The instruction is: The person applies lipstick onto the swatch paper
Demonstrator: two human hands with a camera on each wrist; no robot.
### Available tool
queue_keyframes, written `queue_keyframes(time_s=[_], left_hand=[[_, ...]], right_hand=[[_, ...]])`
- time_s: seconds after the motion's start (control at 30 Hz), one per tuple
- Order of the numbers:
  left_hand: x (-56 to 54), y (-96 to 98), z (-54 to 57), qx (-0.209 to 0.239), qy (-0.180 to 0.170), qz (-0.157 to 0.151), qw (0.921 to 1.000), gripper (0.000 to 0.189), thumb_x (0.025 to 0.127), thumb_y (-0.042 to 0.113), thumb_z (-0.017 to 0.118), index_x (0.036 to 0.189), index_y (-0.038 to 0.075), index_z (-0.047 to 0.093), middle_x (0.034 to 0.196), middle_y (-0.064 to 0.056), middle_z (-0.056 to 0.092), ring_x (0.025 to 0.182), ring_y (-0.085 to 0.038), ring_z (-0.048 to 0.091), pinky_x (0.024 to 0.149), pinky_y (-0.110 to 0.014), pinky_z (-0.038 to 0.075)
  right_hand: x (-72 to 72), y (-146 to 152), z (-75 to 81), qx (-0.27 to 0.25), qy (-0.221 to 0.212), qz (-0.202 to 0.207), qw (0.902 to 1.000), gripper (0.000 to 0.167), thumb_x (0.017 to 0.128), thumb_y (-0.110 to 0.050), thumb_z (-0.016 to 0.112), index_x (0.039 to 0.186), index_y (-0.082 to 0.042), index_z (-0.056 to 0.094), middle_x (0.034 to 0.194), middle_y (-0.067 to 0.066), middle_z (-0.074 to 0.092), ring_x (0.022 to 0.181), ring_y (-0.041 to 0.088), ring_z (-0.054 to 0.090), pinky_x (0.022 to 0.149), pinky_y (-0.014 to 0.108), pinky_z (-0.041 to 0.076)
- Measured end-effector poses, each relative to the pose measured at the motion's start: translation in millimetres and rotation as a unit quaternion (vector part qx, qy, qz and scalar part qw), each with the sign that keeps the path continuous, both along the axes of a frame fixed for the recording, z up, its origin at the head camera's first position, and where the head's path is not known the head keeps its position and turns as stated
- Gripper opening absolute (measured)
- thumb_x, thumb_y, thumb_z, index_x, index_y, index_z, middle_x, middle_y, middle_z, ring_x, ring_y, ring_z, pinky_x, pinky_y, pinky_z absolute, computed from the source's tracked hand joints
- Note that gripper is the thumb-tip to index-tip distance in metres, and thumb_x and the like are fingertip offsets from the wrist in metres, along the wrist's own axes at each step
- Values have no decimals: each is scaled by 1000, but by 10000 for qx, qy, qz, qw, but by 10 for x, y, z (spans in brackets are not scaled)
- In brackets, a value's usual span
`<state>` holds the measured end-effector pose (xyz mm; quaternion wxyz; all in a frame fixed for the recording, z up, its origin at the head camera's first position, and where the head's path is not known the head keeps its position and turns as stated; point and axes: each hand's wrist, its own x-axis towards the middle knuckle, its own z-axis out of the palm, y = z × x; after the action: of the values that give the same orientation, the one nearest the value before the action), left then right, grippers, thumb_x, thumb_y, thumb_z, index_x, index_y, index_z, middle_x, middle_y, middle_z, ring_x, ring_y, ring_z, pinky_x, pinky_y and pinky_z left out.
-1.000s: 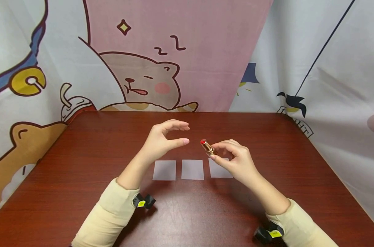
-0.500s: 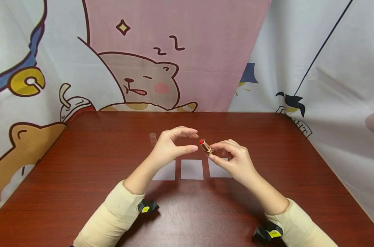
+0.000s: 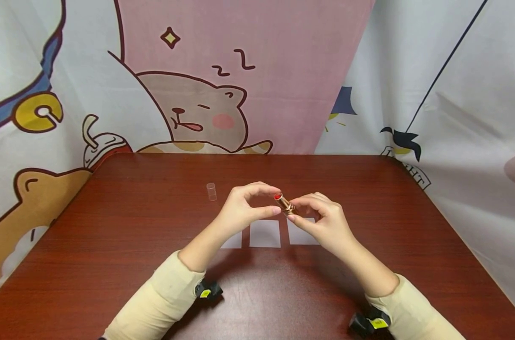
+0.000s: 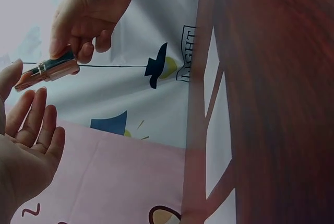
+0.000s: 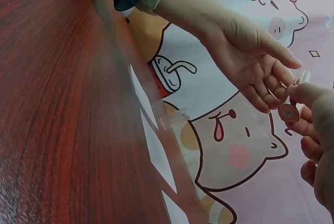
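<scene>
A lipstick (image 3: pixel 284 204) with a gold tube and a red tip is held above the table, tilted up to the left. My right hand (image 3: pixel 325 219) pinches its base between thumb and fingers. From the left, my left hand (image 3: pixel 242 208) reaches up to the tube. Its thumb and fingers stand apart on either side of the lipstick's upper end; whether they touch it is hard to tell. In the left wrist view the lipstick (image 4: pixel 49 71) slants between both hands. Only the square bottom of the lipstick (image 5: pixel 288 113) shows clearly in the right wrist view.
On the dark red wooden table (image 3: pixel 113 226) a clear cap (image 3: pixel 211 191) stands left of the hands. Beneath them lie a middle white paper square (image 3: pixel 265 233), a right paper square (image 3: pixel 301 232) and a left paper square (image 3: pixel 232 240), partly covered. A printed curtain (image 3: pixel 291 71) hangs behind.
My left hand has moved right and slightly toward me, up to the lipstick, and the clear cap behind it has come into sight. The right hand keeps its hold, almost still.
</scene>
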<state>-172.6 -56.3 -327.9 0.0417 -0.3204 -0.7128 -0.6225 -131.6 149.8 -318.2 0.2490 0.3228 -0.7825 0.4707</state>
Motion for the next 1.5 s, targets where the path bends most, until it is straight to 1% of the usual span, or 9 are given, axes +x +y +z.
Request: queue_keyframes(time_s=[0.17,0.27,0.4,0.5,0.63,0.8,1.1,1.33,1.5], left_hand=[[23,39,-30,76,-49,47,9999,26,78,4,79,103,1,72,97,-2,69,99,-16,61,93,-43,44],[32,63,-45,229,-79,46,9997,24,78,2,78,101,-2,71,96,-3,69,98,-17,61,93,-48,44],[42,88,-60,439,-57,36,9990,19,79,-1,76,97,-4,71,94,-8,69,94,-18,62,88,-50,48],[44,98,-70,520,42,47,9986,17,79,-3,76,95,-4,72,93,-10,68,92,-17,62,85,-51,50],[40,101,-77,580,194,35,9981,16,79,-4,75,94,-4,72,92,-12,68,91,-18,62,86,-53,48],[34,101,-81,558,352,28,9978,15,79,-6,74,93,-5,71,92,-12,68,91,-18,63,86,-47,50],[24,100,-89,587,526,17,9969,14,78,-7,74,92,-6,70,92,-13,68,90,-18,63,85,-52,48],[25,100,-91,593,545,14,9968,14,78,-8,74,91,-6,70,91,-13,67,89,-18,62,84,-54,48],[29,100,-93,556,576,34,9968,14,78,-7,75,90,-5,70,92,-12,67,89,-18,62,84,-53,48]], right_hand=[[7,-2,5,-3,-2,95,10000,28,66,15,79,89,2,70,82,7,67,75,18,58,61,18,47],[21,-5,21,24,-71,167,9998,27,66,16,78,89,4,70,83,9,67,78,20,59,63,21,50],[22,-8,13,40,-95,220,9997,27,66,17,78,89,4,70,83,10,68,80,21,60,63,19,49],[-27,6,-62,-11,5,265,9996,29,65,18,78,89,4,70,83,9,67,81,19,60,64,17,48],[-123,54,-212,-62,36,312,9995,32,66,16,79,92,0,71,86,6,68,83,15,60,66,19,49],[-177,85,-293,-35,46,301,9995,32,68,10,81,95,-4,72,89,3,68,83,16,60,65,20,49],[-186,72,-324,32,18,274,9996,33,66,15,79,94,0,70,88,5,68,82,16,59,68,19,50],[-173,79,-297,167,76,340,9993,31,72,6,80,100,-6,71,91,1,67,75,15,55,62,19,44],[-180,79,-310,244,173,342,9990,32,72,6,79,100,-6,71,91,1,67,71,13,52,59,19,41]])
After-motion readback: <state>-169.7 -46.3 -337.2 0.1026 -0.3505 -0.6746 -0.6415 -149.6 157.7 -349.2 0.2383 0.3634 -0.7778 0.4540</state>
